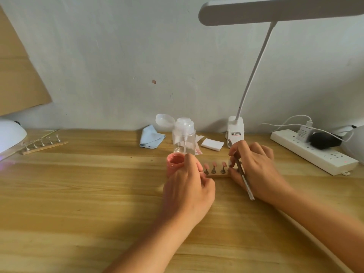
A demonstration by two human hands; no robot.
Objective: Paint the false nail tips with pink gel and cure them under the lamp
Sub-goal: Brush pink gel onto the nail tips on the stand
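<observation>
The false nail tips (214,164) are set on small metal clips along a narrow wooden nail tip stand (217,175), whose long axis runs left to right across the wooden desk (98,194). Three pink tips are seen tilted up and back, faces toward the camera; a fourth, at the right, is half hidden by fingers.

The stand's left end is gripped by the left hand (189,186), fingers curled over it and thumb laid at its front edge. A nail brush (246,183) is pinched by the right hand (258,172) at the stand's right end. The clear handle points back toward the person and the working end is aimed at the rightmost tip, with the bristles hidden.

Just left of the stand, touching the left forefinger, an open jar (174,164) is seen, filled with pink gel. Behind the stand stands a clear pump bottle (184,138), its cap flipped open and only a little clear liquid at the bottom. A folded blue cloth (150,138) lies behind and left of the stand, and white wipes (212,144) behind it.

Behind and right of the stand a white clip desk lamp (235,131) is placed – its label (235,133) is printed in red and black, too small to be read. Farther right a white power strip (307,152) is loaded with a white charger and a black plug. Far left of the stand a white curing lamp (10,137) is set, with a second stand (44,146) of clear tips beside it.
</observation>
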